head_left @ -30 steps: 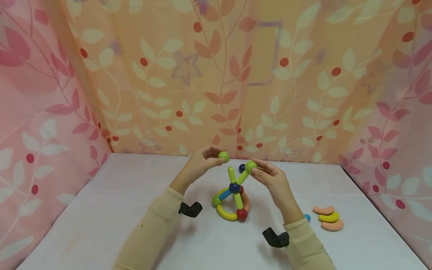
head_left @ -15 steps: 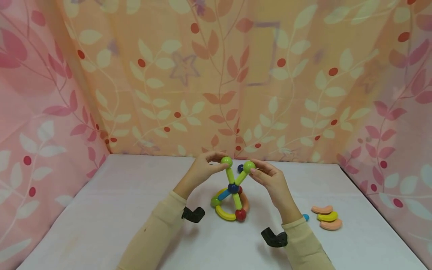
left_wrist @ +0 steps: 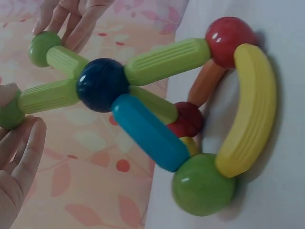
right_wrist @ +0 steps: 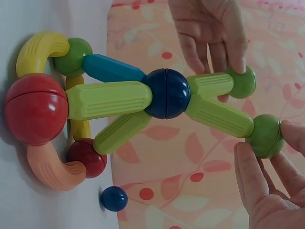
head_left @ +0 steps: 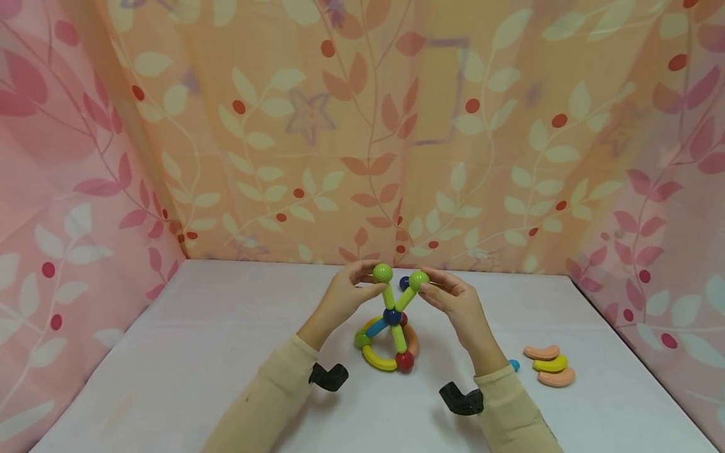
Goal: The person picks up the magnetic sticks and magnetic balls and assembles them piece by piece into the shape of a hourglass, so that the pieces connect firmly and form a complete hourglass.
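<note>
A magnetic ball-and-rod figure stands on the table, with a dark blue ball (head_left: 392, 316) at its middle. Two light green rods rise from it in a V, each topped by a green ball. My left hand (head_left: 344, 296) pinches the left green ball (head_left: 382, 272) between thumb and fingers; my right hand (head_left: 460, 305) pinches the right green ball (right_wrist: 266, 136). Below the middle, a blue rod (left_wrist: 150, 132) and two green rods slope down to a green ball (left_wrist: 204, 184) and two red balls. Curved pieces, two yellow and one orange (right_wrist: 55, 168), join these into a base ring.
Behind the figure lies a loose dark blue ball (right_wrist: 114, 198). Right of my right forearm are a light blue ball (head_left: 514, 364) and three curved pieces, a yellow one (head_left: 550, 363) between two orange ones. Patterned curtains (head_left: 255, 157) enclose the table's back and sides.
My left hand has brought its green ball down and right onto the left rod's top, where it now sits. My right hand keeps its pinch on the other green ball, almost still.
</note>
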Demonstrator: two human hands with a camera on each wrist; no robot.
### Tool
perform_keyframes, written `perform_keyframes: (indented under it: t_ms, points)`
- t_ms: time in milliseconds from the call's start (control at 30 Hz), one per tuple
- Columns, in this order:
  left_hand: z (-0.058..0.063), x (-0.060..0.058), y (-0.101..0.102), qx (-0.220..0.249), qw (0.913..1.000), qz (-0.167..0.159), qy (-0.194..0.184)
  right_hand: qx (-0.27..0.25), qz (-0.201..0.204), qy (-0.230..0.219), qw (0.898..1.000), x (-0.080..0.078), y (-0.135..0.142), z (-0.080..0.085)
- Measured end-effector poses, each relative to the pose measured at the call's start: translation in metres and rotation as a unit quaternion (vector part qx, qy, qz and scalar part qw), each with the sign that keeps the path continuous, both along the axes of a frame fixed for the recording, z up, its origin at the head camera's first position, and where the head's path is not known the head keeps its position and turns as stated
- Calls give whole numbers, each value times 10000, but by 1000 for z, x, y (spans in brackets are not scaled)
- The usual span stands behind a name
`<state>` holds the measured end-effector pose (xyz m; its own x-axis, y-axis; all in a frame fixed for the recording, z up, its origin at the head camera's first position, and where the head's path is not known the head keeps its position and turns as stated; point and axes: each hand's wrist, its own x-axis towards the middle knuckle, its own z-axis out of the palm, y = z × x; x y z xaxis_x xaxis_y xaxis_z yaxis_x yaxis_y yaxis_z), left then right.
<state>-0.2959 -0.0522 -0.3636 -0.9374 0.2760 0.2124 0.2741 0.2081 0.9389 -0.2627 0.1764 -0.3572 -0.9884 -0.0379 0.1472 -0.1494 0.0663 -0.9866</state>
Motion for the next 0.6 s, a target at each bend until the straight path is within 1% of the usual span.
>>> perform_keyframes:
  t_ms: [133,233,300,400,467,600]
  points:
    - [-9,1,3,34,9997,35,-219,295,-30,55,9995,0,2,0]
    - [-17,2,5,68,9989,-64,-455,501,-142,92,9986,0,3,0]
    - [-21,2,7,-22,9979,-148,-629,601,-239,115,9978,0,3,-1]
    - [-26,2,9,-199,9957,-275,-864,623,-338,157,9974,0,3,-1]
    - [-29,2,11,-283,9946,-340,-939,608,-370,175,9973,0,2,-1]
    - [-34,-1,14,-180,9933,-458,-1049,508,-357,238,9978,1,1,-1]
